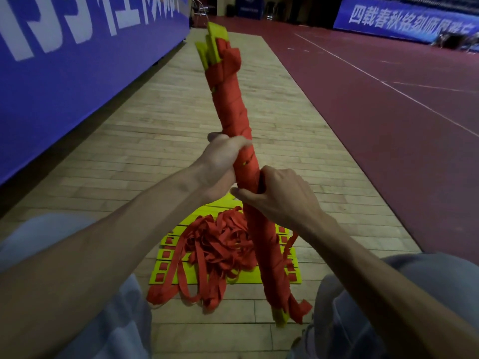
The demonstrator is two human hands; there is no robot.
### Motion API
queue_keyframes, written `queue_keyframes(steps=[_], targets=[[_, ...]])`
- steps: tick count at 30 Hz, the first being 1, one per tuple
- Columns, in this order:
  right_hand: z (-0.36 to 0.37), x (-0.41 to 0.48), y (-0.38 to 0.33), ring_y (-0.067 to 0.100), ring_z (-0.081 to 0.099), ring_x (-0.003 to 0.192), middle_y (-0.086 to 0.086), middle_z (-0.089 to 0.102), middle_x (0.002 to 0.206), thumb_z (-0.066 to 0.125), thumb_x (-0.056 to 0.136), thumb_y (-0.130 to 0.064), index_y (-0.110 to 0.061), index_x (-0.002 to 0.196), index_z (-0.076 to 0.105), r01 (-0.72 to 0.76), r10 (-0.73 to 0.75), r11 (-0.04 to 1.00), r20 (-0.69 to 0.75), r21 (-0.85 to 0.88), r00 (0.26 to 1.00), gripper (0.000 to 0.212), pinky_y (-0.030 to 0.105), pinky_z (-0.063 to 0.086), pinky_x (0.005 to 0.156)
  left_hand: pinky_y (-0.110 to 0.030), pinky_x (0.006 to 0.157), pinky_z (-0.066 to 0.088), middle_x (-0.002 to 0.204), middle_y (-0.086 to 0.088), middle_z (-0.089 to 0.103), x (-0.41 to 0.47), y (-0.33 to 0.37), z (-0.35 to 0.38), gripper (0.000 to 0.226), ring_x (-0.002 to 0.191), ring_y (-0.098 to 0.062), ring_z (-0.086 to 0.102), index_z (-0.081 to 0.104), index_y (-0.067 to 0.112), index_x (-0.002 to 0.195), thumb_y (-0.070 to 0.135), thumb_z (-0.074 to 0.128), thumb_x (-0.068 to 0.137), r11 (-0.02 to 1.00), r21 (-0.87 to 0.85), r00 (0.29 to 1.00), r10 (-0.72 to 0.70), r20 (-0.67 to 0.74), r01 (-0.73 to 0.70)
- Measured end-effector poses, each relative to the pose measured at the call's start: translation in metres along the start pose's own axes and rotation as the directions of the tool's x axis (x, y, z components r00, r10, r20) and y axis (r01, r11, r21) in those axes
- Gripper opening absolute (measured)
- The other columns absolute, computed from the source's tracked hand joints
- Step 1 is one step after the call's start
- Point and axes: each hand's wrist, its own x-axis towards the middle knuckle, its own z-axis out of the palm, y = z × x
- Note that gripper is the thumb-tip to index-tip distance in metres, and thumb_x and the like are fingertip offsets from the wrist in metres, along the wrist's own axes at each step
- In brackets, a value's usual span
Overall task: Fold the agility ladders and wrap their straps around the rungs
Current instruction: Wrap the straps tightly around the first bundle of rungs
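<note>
Ladder bundle point(233, 107), rungs bound tight in red strap, held slanted over the wooden floor point(181, 120).

The strap tail point(303, 308) at the lower end hangs free beside the bare yellow rung tips, so the winding could slacken and spiral off if that end is not tucked in. At the top, the rung ends point(215, 40) sit uneven and could slide out of the wrap. The left hand point(223, 161) clenches the bundle at mid-length with its knuckles up. The right hand point(280, 195) grasps it just below, fingers curled round the strap, forearms converging. Beneath them the second ladder point(166, 265) lies stacked flat under a tangle of loose straps point(220, 244). A blue banner point(77, 60) lines the left edge.
</note>
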Motion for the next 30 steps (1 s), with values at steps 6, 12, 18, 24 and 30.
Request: queue_keyframes(steps=[6, 12, 18, 24, 30], targets=[[-0.019, 0.010, 0.012, 0.031, 0.062, 0.066, 0.012, 0.065, 0.066, 0.057, 0.087, -0.048, -0.010, 0.069, 0.060, -0.096, 0.102, 0.930, 0.004, 0.356, 0.995, 0.042, 0.042, 0.047, 0.061, -0.038, 0.096, 0.038, 0.105, -0.006, 0.056, 0.001, 0.012, -0.013, 0.040, 0.105, -0.021, 0.055, 0.055, 0.014, 0.114, 0.018, 0.062, 0.075, 0.999, -0.042, 0.968, -0.003, 0.252, 0.014], [-0.042, 0.017, 0.018, 0.005, 0.039, 0.038, -0.007, 0.046, 0.042, 0.050, 0.097, -0.031, -0.014, 0.059, 0.053, -0.135, 0.237, 0.588, -0.010, 0.797, 0.971, 0.042, 0.023, 0.031, 0.043, -0.035, 0.083, 0.051, 0.112, -0.013, 0.066, -0.001, -0.003, -0.022, 0.078, 0.102, -0.022, 0.064, 0.055, 0.013, 0.130, 0.017, 0.083, 0.058, 0.943, 0.325, 0.920, -0.185, 0.345, 0.068], [-0.046, 0.015, 0.025, 0.009, 0.035, 0.037, -0.003, 0.041, 0.046, 0.051, 0.099, -0.040, -0.015, 0.060, 0.049, -0.238, 0.208, 0.537, 0.147, 0.810, 0.967, 0.046, 0.023, 0.029, 0.040, -0.033, 0.079, 0.056, 0.098, -0.007, 0.075, -0.006, -0.006, -0.017, 0.054, 0.089, -0.020, 0.070, 0.068, 0.014, 0.112, 0.021, 0.086, 0.062, 0.852, 0.522, 0.911, -0.193, 0.364, -0.028], [-0.048, 0.012, 0.029, 0.001, 0.041, 0.035, -0.003, 0.061, 0.051, 0.065, 0.093, -0.028, 0.003, 0.093, 0.071, -0.257, 0.116, 0.629, 0.238, 0.734, 0.964, 0.032, 0.012, 0.030, 0.038, -0.035, 0.071, 0.060, 0.082, -0.002, 0.068, 0.000, -0.028, -0.014, 0.053, 0.070, -0.014, 0.067, 0.063, 0.014, 0.106, 0.005, 0.089, 0.061, 0.759, 0.650, 0.981, -0.084, 0.174, -0.050], [-0.042, 0.016, 0.033, 0.008, 0.033, 0.046, 0.005, 0.073, 0.069, 0.057, 0.094, -0.003, 0.001, 0.098, 0.073, -0.322, 0.140, 0.668, 0.312, 0.671, 0.940, 0.016, 0.019, 0.028, 0.040, -0.046, 0.076, 0.059, 0.090, -0.004, 0.066, 0.006, -0.047, -0.020, 0.056, 0.079, -0.023, 0.068, 0.056, 0.023, 0.107, 0.025, 0.078, 0.055, 0.632, 0.774, 0.999, 0.011, 0.044, -0.041]])
